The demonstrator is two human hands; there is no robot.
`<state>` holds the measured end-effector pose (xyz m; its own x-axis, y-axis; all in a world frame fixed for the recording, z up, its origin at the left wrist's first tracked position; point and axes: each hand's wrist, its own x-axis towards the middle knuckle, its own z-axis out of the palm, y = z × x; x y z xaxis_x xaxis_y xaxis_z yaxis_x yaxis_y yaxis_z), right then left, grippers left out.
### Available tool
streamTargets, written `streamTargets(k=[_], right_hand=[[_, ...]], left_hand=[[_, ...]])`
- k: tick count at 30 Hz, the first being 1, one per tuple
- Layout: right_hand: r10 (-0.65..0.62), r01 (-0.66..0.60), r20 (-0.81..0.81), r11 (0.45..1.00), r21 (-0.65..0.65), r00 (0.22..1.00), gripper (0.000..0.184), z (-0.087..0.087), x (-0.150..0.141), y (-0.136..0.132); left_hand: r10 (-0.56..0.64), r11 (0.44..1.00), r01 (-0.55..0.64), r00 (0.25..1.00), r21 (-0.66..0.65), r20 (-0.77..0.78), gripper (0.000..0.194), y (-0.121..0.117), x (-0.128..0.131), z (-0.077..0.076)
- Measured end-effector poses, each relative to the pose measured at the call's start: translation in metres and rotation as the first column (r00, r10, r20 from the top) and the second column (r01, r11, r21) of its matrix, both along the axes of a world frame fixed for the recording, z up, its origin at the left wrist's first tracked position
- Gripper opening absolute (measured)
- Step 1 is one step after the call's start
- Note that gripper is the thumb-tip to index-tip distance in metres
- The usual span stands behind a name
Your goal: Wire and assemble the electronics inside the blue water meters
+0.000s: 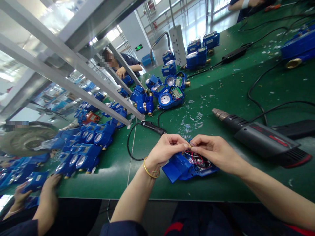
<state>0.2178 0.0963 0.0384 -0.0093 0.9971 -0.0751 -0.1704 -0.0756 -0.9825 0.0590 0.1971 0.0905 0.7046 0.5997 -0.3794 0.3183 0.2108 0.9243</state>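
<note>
A blue water meter (pixel 177 168) lies on the green bench in front of me, its lid swung open towards the left. Red and black wires (pixel 196 159) and a circuit board show inside its housing. Just above it, my left hand (pixel 168 148) pinches with thumb and forefinger, a yellow bracelet at its wrist. My right hand (pixel 214 151) pinches from the other side, fingertips meeting those of the left. Between them is a tiny yellowish piece by the wires, mostly covered by the fingers and too small to name.
A black heat gun (pixel 261 139) lies to the right, nozzle pointing left. Beyond my hands is a black pen-like tool (pixel 154 127) on a cable. Several blue meters (pixel 169 98) stand further back. A co-worker's hands (pixel 50 188) hold a meter at left. Metal shelf bars (pixel 98 85) slant overhead.
</note>
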Motion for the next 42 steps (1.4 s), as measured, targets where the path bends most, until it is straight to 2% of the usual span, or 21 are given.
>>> streamTargets(k=[7,12,14,16,18,20,22,24,30,34,37,38,39,40,41,42], right_hand=[[-0.017,0.016,0.015,0.999,0.050,1.000,0.027,0.002,-0.004,0.000],[-0.031,0.030,0.017,0.998,0.061,0.999,0.028,0.002,-0.002,0.000],[-0.031,0.030,0.022,0.999,0.043,0.999,0.029,0.000,-0.001,0.000],[-0.023,0.023,0.022,1.000,0.016,0.999,0.031,-0.001,0.000,0.000],[-0.016,0.016,0.018,1.000,-0.004,1.000,0.033,-0.001,-0.001,-0.001],[-0.016,0.016,0.015,1.000,-0.007,1.000,0.034,0.000,-0.001,-0.001],[-0.022,0.022,0.023,1.000,0.002,0.999,0.035,0.002,-0.001,0.000],[-0.032,0.032,0.044,0.999,0.010,0.998,0.036,0.004,-0.001,0.000],[-0.010,0.008,0.117,1.000,0.022,0.993,0.031,0.006,0.002,0.002],[0.005,-0.008,0.169,1.000,0.016,0.986,0.028,0.007,0.003,0.003],[0.033,-0.031,0.150,0.999,-0.016,0.988,0.031,0.007,0.004,0.005],[0.046,-0.042,0.117,0.999,-0.034,0.992,0.033,0.006,0.004,0.006],[0.058,-0.054,0.069,0.997,-0.054,0.996,0.036,0.005,0.003,0.006],[0.066,-0.065,0.016,0.995,-0.072,0.998,0.039,0.005,0.003,0.006],[0.067,-0.070,-0.033,0.994,-0.086,0.997,0.042,0.004,0.002,0.007],[0.061,-0.067,-0.069,0.993,-0.096,0.996,0.043,0.003,0.001,0.007]], left_hand=[[-0.016,1.000,0.016,1.000,-0.013,0.027,0.036,0.000,0.003,-0.001],[-0.054,0.999,0.054,0.998,0.002,0.008,0.030,0.002,0.000,0.000],[-0.079,0.995,0.081,0.996,0.061,-0.029,0.027,0.002,-0.001,0.003],[-0.099,0.972,0.120,0.989,0.201,-0.111,0.024,0.001,-0.002,0.008],[-0.094,0.902,0.161,0.979,0.400,-0.181,0.021,-0.001,-0.002,0.013],[-0.091,0.789,0.188,0.977,0.585,-0.192,0.016,-0.005,-0.002,0.016],[-0.096,0.664,0.199,0.979,0.721,-0.182,0.013,-0.008,0.000,0.017],[-0.093,0.561,0.208,0.978,0.801,-0.189,0.009,-0.010,0.001,0.017],[-0.056,0.316,0.263,0.964,0.912,-0.259,0.004,-0.017,0.003,0.016],[-0.054,0.156,0.388,0.922,0.909,-0.384,0.011,-0.023,0.002,0.021],[-0.109,0.001,0.479,0.873,0.878,-0.476,0.020,-0.023,0.000,0.019],[-0.148,-0.034,0.486,0.862,0.873,-0.485,0.022,-0.023,-0.001,0.016],[-0.193,-0.043,0.471,0.861,0.881,-0.470,0.023,-0.021,-0.002,0.013],[-0.235,-0.011,0.437,0.873,0.900,-0.427,0.022,-0.020,-0.002,0.009],[-0.264,0.062,0.386,0.896,0.920,-0.358,0.020,-0.018,-0.003,0.006],[-0.267,0.172,0.316,0.926,0.933,-0.265,0.017,-0.015,-0.004,0.003]])
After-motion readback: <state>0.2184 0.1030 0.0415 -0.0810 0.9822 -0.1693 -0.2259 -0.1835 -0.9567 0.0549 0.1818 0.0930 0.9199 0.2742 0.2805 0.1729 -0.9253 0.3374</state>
